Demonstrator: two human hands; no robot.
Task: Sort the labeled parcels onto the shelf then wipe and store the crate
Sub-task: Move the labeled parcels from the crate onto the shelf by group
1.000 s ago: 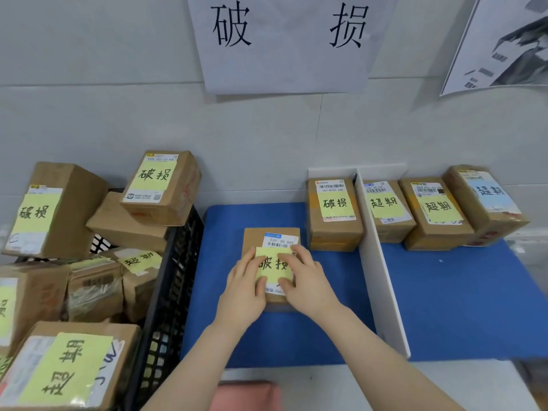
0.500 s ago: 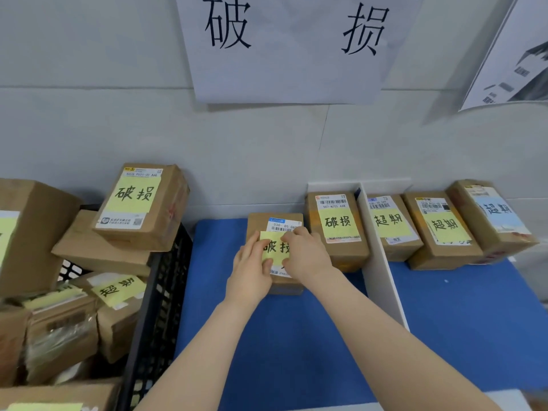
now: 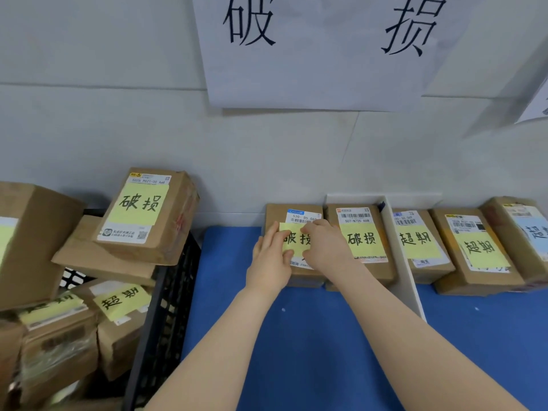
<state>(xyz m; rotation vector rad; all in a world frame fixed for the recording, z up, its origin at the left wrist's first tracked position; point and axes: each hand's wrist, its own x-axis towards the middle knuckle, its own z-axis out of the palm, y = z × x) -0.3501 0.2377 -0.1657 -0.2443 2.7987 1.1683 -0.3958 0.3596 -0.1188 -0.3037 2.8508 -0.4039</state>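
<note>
While left hand (image 3: pixel 268 262) and right hand (image 3: pixel 323 247) rest atop it, parcel (image 3: pixel 275 215) sits far on blue shelf (image 3: pixel 296 336), touching neighbour parcel (image 3: pixel 362 241) on right. Left fingers flat, pressing; right fingers bent, grip unclear. Crate (image 3: pixel 166 307) at left.

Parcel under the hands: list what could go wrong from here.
The yellow note under the left hand and right hand might peel off the parcel. In the crate, the tilted top box sits above the rim and could slide off.

Left hand (image 3: pixel 268 262) and right hand (image 3: pixel 326 247) rest on a parcel (image 3: pixel 293 237) touching the next parcel (image 3: pixel 361 241).
</note>
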